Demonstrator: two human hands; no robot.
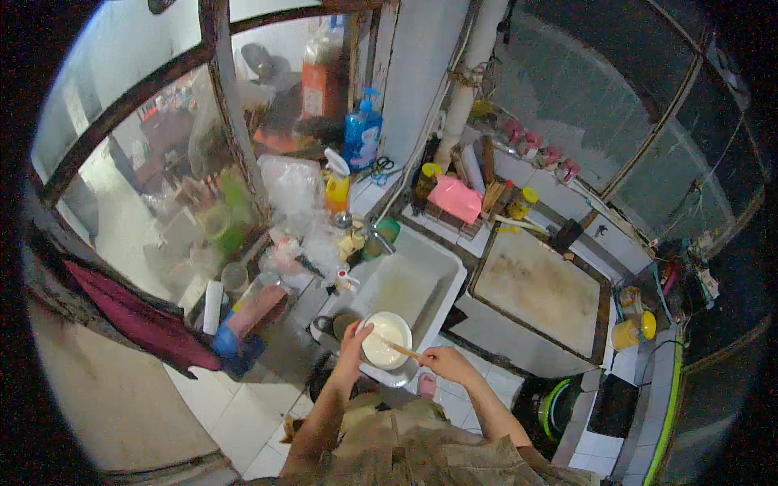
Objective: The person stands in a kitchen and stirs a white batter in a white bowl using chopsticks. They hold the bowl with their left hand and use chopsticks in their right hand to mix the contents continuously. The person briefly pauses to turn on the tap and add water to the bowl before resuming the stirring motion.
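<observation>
My left hand (352, 346) grips the side of a white bowl (408, 333), its thumb over the rim. Inside lies a creamy, off-white mixture (392, 331); whether it is batter or something else I cannot tell. Between the fingers of my right hand (440, 362) is a thin wooden stick or utensil handle (404, 350), whose far end dips into the mixture. The bowl is held over the near end of a white sink basin (447, 261). A metal faucet (382, 240) reaches over the basin's far left side.
Right of the sink, a stained pale board (541, 288) lies on the counter. A blue pump bottle (363, 130), a yellow spray bottle (337, 189) and scissors (383, 165) stand or lie beyond the faucet. Plastic bags (319, 240) crowd the left ledge. A yellow-lidded jar (632, 333) sits far right.
</observation>
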